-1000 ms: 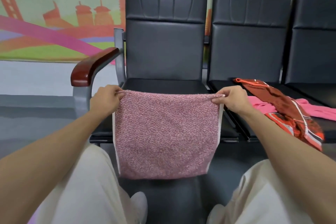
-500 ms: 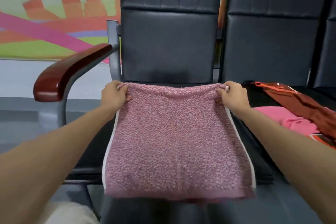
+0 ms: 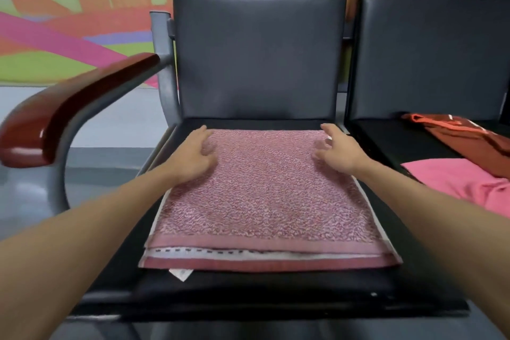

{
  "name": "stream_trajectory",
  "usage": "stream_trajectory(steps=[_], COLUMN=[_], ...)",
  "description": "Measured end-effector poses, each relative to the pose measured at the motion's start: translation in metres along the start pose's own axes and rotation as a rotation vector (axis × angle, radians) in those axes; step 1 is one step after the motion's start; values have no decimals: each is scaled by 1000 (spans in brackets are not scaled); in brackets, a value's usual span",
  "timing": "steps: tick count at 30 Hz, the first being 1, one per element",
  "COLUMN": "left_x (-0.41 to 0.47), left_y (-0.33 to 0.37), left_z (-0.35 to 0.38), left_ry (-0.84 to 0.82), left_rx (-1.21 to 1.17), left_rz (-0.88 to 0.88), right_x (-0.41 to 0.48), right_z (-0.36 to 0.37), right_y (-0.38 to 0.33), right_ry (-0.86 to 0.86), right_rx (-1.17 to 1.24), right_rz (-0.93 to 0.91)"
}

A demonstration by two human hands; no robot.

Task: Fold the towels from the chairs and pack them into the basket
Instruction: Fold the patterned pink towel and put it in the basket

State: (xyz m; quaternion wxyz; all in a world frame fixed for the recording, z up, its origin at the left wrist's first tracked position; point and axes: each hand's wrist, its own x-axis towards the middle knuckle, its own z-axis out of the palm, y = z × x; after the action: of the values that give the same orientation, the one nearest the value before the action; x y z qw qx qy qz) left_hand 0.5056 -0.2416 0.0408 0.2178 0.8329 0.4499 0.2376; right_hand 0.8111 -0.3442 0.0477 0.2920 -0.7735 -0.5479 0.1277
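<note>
**Towel down flat on the seat, both hands loose at its far corners**

The speckled pink towel point(image 3: 262, 193) lies folded on the black seat point(image 3: 248, 292) of the near chair, spread flat and square; its layered hems show along the near edge, a white strip with dark dashes between two pink bands, and a small white label point(image 3: 180, 274) pokes out beneath at the near left. The left hand point(image 3: 193, 157) rests on the far left corner, fingers fairly straight and lying on the cloth, gripping nothing; the right hand point(image 3: 338, 152) is at the far right corner, fingers spread and lightly bent, holding nothing; it is blurred, so whether its fingertips touch the cloth I cannot tell. Both forearms reach in from the near corners, one on either side of the towel.

To the left, the reddish wooden armrest point(image 3: 63, 116) curves over its grey metal frame; behind it, a bright mural point(image 3: 69, 22) covers the wall. On the next seat to the right, a bright pink towel point(image 3: 455, 182) lies loose, and a rust-red cloth point(image 3: 463, 132) lies beyond it, overlapping its far edge.
</note>
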Motion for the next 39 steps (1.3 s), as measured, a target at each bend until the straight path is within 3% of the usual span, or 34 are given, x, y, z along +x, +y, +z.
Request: stream_trajectory(steps=[3, 6, 11, 13, 17, 24, 31, 39], left_x=[-28, -73, -126, -138, -158, -165, -166, -163], left_y=[13, 35, 45, 40, 40, 45, 51, 48], left_z=[-13, -25, -40, -37, -36, -39, -32, -40], left_ry=[-60, -159, -450, -444, -387, -329, -193, -226], left_rx=[107, 54, 202, 279, 337, 572, 655, 572], left_rz=[56, 143, 96, 141, 337, 464, 396, 380], right_x=[-33, -83, -142, -157, -174, -175, -172, -171], right_z=[-10, -23, -40, -40, -38, -43, -43, -66], right_y=[-13, -32, -44, -40, -30, -20, -17, -2], right_ry=[-108, -214, -498, -529, -503, -395, -281, -140], right_rx=[-203, -316, -321, -357, -370, -361, -611, -423], right_rz=[-194, -386, -330, -312, -386, -442, -468, -273])
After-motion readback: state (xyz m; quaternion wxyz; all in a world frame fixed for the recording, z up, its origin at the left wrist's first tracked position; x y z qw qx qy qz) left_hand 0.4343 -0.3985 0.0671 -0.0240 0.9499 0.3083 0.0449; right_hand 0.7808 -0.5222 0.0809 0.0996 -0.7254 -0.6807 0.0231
